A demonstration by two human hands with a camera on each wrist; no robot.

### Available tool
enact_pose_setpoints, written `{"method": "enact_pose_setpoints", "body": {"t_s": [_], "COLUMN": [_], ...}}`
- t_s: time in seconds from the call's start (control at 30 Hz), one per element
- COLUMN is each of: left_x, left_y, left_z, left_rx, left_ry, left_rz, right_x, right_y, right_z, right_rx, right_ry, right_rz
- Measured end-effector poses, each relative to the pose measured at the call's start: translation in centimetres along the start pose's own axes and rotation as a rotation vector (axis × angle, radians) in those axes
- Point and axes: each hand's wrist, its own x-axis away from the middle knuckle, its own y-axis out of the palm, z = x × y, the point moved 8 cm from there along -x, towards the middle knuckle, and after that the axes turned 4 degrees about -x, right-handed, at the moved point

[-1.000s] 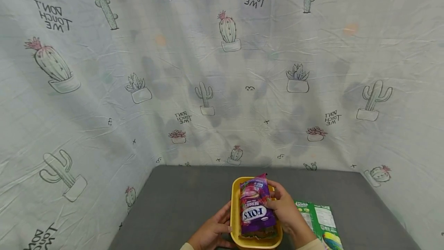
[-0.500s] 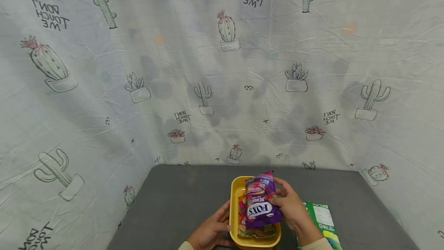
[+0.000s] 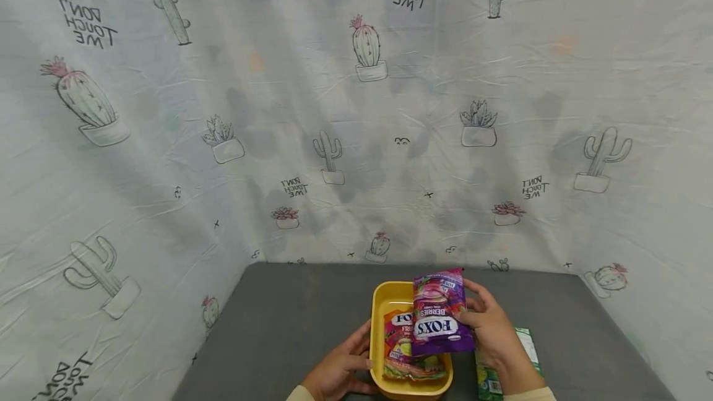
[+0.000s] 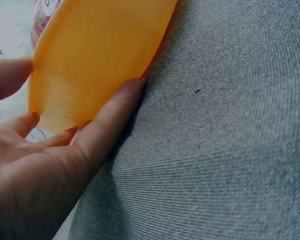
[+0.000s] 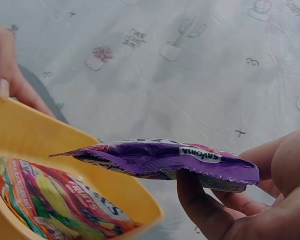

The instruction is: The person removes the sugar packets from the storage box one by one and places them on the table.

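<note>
My right hand pinches a purple Fox's Berries candy bag by its right side. The bag is over the right half of a yellow plastic tub, partly past its rim. In the right wrist view the purple bag shows edge-on, with the thumb and fingers on opposite faces. An orange-red Fox's Fruits candy bag lies in the tub, partly hidden by the purple one. At the tub's left side, my left hand holds it, fingers spread against the outer wall, as the left wrist view shows.
A green packet lies on the grey table right of the tub, mostly hidden by the right forearm. A pale cloth curtain printed with cacti hangs behind the table and at both sides.
My right hand has moved the purple bag up and to the right, off the Fruits bag, which now shows more. The forearm covers more of the green packet. My left hand has stayed on the tub.
</note>
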Motion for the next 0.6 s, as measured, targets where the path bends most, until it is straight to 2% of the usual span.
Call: {"method": "enact_pose_setpoints", "body": {"t_s": [0.27,0.6], "left_x": [-0.1,-0.2], "left_y": [0.0,0.0], "left_z": [0.0,-0.1], "left_rx": [-0.003,0.005], "left_ry": [-0.003,0.008], "left_rz": [0.016,-0.006], "right_x": [0.6,1.1], "right_y": [-1.9,-4.4], "right_z": [-0.9,-1.2], "right_rx": [-0.025,-0.024], "right_ry": [0.007,0.005], "right_rz": [0.017,0.08]}}
